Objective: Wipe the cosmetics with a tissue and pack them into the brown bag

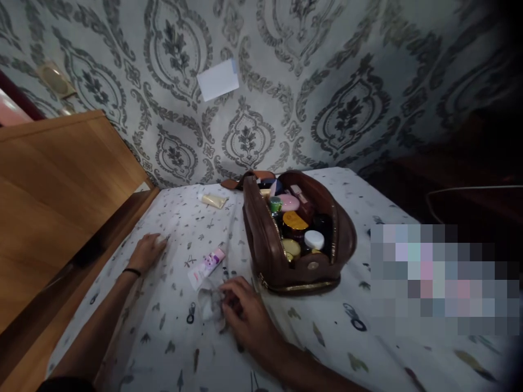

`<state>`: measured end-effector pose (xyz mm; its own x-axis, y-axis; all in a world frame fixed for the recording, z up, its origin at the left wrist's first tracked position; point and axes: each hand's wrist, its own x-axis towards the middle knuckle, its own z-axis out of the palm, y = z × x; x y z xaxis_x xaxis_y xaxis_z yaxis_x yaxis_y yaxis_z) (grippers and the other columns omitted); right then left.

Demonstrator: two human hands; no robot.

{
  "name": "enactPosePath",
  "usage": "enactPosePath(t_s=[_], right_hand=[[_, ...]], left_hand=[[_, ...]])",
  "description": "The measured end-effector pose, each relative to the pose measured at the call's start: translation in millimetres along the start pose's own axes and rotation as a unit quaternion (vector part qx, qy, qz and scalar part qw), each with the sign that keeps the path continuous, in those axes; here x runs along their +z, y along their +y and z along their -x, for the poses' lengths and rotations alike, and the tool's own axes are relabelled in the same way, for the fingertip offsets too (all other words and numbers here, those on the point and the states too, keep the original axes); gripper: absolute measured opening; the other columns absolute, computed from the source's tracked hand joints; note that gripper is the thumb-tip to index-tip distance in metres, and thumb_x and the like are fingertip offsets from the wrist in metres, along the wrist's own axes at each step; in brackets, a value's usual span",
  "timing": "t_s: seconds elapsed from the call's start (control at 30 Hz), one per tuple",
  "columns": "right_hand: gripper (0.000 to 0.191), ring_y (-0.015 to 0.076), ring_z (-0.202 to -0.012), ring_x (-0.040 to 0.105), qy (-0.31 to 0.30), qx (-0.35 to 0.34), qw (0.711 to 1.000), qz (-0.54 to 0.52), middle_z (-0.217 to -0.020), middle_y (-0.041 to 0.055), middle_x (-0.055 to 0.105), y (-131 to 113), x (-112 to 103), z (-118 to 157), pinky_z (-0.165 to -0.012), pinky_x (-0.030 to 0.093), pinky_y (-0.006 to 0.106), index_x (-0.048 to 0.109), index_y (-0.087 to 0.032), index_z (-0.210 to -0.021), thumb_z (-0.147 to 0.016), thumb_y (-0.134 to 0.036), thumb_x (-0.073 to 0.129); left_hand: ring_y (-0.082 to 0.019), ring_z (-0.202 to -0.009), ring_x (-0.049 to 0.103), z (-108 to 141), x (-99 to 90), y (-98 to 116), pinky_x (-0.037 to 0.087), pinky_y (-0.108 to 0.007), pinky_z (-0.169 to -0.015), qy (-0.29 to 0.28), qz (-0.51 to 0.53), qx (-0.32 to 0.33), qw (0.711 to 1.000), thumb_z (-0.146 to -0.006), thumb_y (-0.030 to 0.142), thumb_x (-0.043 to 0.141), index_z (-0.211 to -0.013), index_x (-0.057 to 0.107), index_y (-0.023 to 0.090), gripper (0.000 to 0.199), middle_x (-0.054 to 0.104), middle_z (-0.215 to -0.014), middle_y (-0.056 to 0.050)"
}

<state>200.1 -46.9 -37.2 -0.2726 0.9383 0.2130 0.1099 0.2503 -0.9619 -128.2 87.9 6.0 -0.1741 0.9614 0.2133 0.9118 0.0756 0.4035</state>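
Note:
My right hand (pixel 245 307) pinches a crumpled, whitish, partly see-through piece (pixel 209 305), tissue or thin plastic, low over the sheet. Just beyond it a pink and white tube (pixel 208 267) lies on the bed. At the left, my left hand (pixel 147 251), a dark band on its wrist, rests on the sheet with fingers curled together. Something small and pale shows at its fingertips, too blurred to name. To the right of my right hand stands a brown toiletry bag (pixel 265 245), unzipped and full of jars and bottles, among them a white-lidded jar (pixel 314 239) and an orange-lidded jar (pixel 295 222).
A cream tube (pixel 214 201) lies farther back on the patterned sheet (pixel 171 305). Wooden furniture (pixel 61 179) borders the bed at the left. Behind is a patterned wall (pixel 249 130) with a white card (pixel 218 80). A blurred-out patch covers the right side.

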Motion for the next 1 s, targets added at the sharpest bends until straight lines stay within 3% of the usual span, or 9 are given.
enactPosePath(t_s=[0.13,0.23,0.37,0.47,0.57,0.67,0.77,0.87,1.0], right_hand=[[0.032,0.0134,-0.076,0.058,0.032,-0.017,0.999,0.009,-0.101,0.0044,0.06,2,-1,-1,-0.062,0.045,0.023,0.064,-0.021,-0.104,-0.08,-0.007,0.049],[0.024,0.0136,-0.074,0.057,0.056,-0.044,0.997,0.016,-0.098,0.0044,0.062,1,-1,-3,-0.064,0.046,0.025,0.065,-0.02,-0.097,-0.082,-0.01,0.051],[0.012,0.0143,-0.073,0.057,0.065,-0.043,0.997,-0.016,-0.086,0.0027,0.062,-11,0,-8,-0.063,0.046,0.025,0.067,-0.02,-0.093,-0.087,-0.023,0.057],[0.024,0.0141,-0.07,0.059,0.032,0.019,0.992,-0.119,-0.08,0.0016,0.062,-23,1,-13,-0.061,0.047,0.025,0.067,-0.019,-0.101,-0.09,-0.039,0.059],[0.04,0.0142,-0.067,0.06,-0.003,0.078,0.96,-0.27,-0.079,0.0011,0.064,-30,2,-17,-0.056,0.047,0.024,0.066,-0.02,-0.109,-0.085,-0.052,0.065],[0.04,0.0127,-0.066,0.059,0.019,0.095,0.921,-0.378,-0.079,0.001,0.066,-30,3,-18,-0.053,0.047,0.022,0.07,-0.019,-0.099,-0.076,-0.052,0.075],[0.035,0.01,-0.067,0.059,0.029,0.121,0.882,-0.454,-0.082,0.0015,0.068,-26,-1,-17,-0.054,0.046,0.019,0.072,-0.018,-0.093,-0.073,-0.045,0.081],[0.034,0.0098,-0.069,0.062,0.028,0.153,0.85,-0.503,-0.086,0.0027,0.071,-21,-7,-16,-0.054,0.045,0.018,0.073,-0.017,-0.093,-0.072,-0.043,0.082],[0.035,0.0102,-0.07,0.064,0.027,0.167,0.837,-0.52,-0.088,0.0027,0.072,-17,-12,-16,-0.054,0.045,0.017,0.074,-0.017,-0.093,-0.07,-0.042,0.084]], left_hand=[[-0.028,-0.095,0.06,14,-0.4,9,0.047,-0.045,-0.093,-0.014,-0.016,0.066,0.998,-0.076,0.055,0.053,-0.105,0.065,0.015,0.05,0.063,-0.1,-0.012],[-0.022,-0.087,0.06,31,-8.2,33,0.051,-0.037,-0.081,-0.046,0.151,0.07,0.985,-0.076,0.053,0.061,-0.111,0.062,0.016,0.051,0.063,-0.098,-0.008],[-0.02,-0.098,0.064,65,-17.1,82,0.052,-0.034,-0.086,-0.14,0.398,0.065,0.905,-0.077,0.043,0.07,-0.118,0.055,0.018,0.05,0.067,-0.11,-0.009],[-0.022,-0.105,0.065,94,-16.2,117,0.053,-0.034,-0.09,-0.192,0.451,0.097,0.866,-0.076,0.036,0.075,-0.11,0.056,0.018,0.043,0.067,-0.119,-0.013],[-0.022,-0.107,0.065,115,-9.2,140,0.052,-0.035,-0.094,-0.201,0.422,0.151,0.871,-0.079,0.033,0.072,-0.108,0.057,0.019,0.035,0.067,-0.119,-0.011],[-0.023,-0.115,0.062,128,-2.4,148,0.047,-0.037,-0.101,-0.18,0.359,0.203,0.893,-0.083,0.031,0.068,-0.113,0.057,0.02,0.034,0.064,-0.124,-0.011],[-0.024,-0.126,0.054,135,0.3,142,0.044,-0.04,-0.106,-0.162,0.324,0.227,0.904,-0.086,0.034,0.066,-0.131,0.047,0.023,0.05,0.056,-0.136,-0.012],[-0.028,-0.122,0.054,145,3.3,127,0.046,-0.045,-0.101,-0.141,0.21,0.275,0.927,-0.085,0.039,0.068,-0.134,0.045,0.023,0.057,0.056,-0.133,-0.013],[-0.029,-0.105,0.057,162,10.4,111,0.049,-0.045,-0.089,-0.112,0.053,0.36,0.925,-0.083,0.022,0.064,-0.114,0.061,0.024,0.031,0.063,-0.115,-0.01]])
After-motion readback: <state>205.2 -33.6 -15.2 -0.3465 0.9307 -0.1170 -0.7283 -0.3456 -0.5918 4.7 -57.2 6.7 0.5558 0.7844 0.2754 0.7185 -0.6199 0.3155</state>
